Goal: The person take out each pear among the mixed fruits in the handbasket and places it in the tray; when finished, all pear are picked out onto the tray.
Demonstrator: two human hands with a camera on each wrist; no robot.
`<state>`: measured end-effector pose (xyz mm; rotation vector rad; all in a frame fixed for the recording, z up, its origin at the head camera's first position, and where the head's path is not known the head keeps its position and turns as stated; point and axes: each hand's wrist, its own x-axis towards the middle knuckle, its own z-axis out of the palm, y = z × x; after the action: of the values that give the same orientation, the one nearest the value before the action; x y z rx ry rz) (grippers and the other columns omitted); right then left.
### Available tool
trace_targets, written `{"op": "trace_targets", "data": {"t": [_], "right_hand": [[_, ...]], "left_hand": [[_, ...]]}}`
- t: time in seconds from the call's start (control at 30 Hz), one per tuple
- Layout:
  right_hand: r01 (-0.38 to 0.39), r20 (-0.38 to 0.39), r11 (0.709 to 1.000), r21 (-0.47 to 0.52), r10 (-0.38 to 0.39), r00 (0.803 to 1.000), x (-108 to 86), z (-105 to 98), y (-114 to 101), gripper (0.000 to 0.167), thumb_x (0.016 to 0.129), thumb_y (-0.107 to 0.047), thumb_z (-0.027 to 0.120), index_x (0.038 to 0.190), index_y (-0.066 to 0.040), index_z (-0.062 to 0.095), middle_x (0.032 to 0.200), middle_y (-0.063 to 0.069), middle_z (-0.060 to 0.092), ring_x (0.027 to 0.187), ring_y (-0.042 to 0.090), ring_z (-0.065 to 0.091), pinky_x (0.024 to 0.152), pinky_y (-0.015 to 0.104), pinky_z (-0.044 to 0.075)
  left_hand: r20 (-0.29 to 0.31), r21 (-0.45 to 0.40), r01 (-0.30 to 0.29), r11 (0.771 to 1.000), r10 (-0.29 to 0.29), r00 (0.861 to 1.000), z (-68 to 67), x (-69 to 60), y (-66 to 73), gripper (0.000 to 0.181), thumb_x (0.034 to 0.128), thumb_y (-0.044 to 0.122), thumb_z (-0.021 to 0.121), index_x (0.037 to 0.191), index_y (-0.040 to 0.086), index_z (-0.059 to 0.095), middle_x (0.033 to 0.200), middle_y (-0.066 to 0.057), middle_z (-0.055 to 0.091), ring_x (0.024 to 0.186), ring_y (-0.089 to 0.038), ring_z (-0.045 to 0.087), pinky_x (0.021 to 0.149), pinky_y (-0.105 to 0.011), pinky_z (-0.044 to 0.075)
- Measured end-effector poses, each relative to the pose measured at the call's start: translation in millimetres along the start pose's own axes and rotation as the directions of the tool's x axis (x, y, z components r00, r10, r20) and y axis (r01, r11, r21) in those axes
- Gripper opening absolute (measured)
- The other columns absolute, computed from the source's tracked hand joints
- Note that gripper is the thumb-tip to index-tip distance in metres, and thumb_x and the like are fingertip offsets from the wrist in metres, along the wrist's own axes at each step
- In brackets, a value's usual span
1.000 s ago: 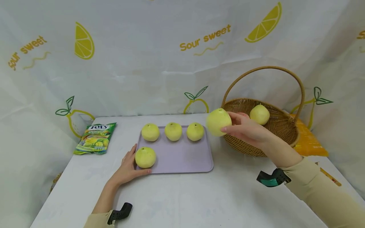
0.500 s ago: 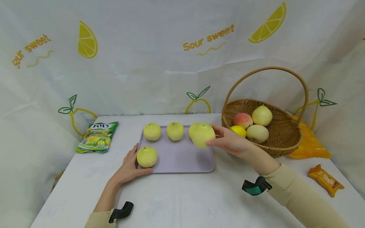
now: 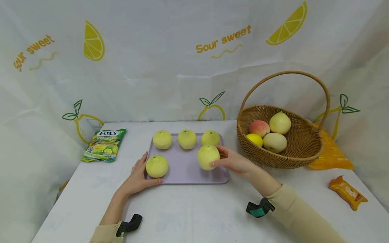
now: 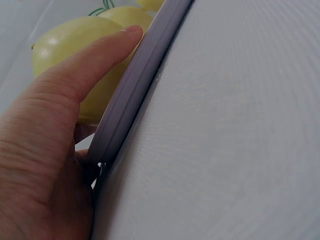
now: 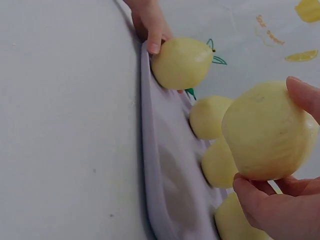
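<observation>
In the head view my right hand [image 3: 235, 160] holds a round, pale yellow pear [image 3: 208, 157] between thumb and fingers. The pear is above the right half of the lilac tray [image 3: 183, 173]; the right wrist view shows it apart from the tray surface. My left hand [image 3: 138, 175] grips the tray's near left corner, its thumb along the front rim and its fingers at the left side. Close to that hand sits another pear [image 3: 156, 166]. Along the tray's far side stand three more: a left pear [image 3: 162, 139], a middle pear [image 3: 186, 139] and a right pear [image 3: 210, 137].
Right of the tray stands a wicker basket [image 3: 285, 162] with a tall handle, holding a peach [image 3: 259, 128], a lemon [image 3: 254, 139], and two pale fruits. An orange packet [image 3: 334, 155] lies behind it, a small wrapped snack [image 3: 348, 192] in front. A green candy bag [image 3: 104, 145] lies left.
My right hand has carried the pear leftward and down, from beside the basket to over the tray's right half. My left hand has stayed at the tray corner.
</observation>
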<state>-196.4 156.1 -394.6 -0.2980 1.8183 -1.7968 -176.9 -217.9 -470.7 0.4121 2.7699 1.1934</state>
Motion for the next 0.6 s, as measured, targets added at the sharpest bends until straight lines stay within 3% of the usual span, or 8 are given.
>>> {"op": "trace_targets", "data": {"t": [0.37, 0.6], "right_hand": [[0.030, -0.063, 0.999, -0.009, -0.031, 0.998, 16.4, 24.0, 26.1, 0.082, 0.081, -0.006, 0.076, 0.146, 0.008, 0.030, 0.141, 0.024, 0.044, 0.121, 0.027, 0.047, 0.103, 0.037, 0.038], [0.059, -0.044, 0.998, -0.017, -0.060, 0.997, 28.7, 37.5, 34.1, 0.078, 0.079, -0.004, 0.076, 0.144, 0.010, 0.034, 0.137, 0.023, 0.048, 0.118, 0.027, 0.049, 0.103, 0.038, 0.039]], "left_hand": [[0.010, 0.003, 0.018, 1.000, -0.018, 1.000, 0.5, 0.8, 1.7, 0.111, 0.0735, 0.047, 0.082, 0.155, 0.004, 0.020, 0.161, -0.020, 0.005, 0.144, -0.049, -0.001, 0.110, -0.068, 0.001], [0.009, -0.001, 0.026, 1.000, -0.026, 1.000, -0.2, -0.3, 2.1, 0.110, 0.0735, 0.047, 0.082, 0.155, 0.005, 0.022, 0.161, -0.019, 0.004, 0.144, -0.049, -0.002, 0.109, -0.068, 0.001]]}}
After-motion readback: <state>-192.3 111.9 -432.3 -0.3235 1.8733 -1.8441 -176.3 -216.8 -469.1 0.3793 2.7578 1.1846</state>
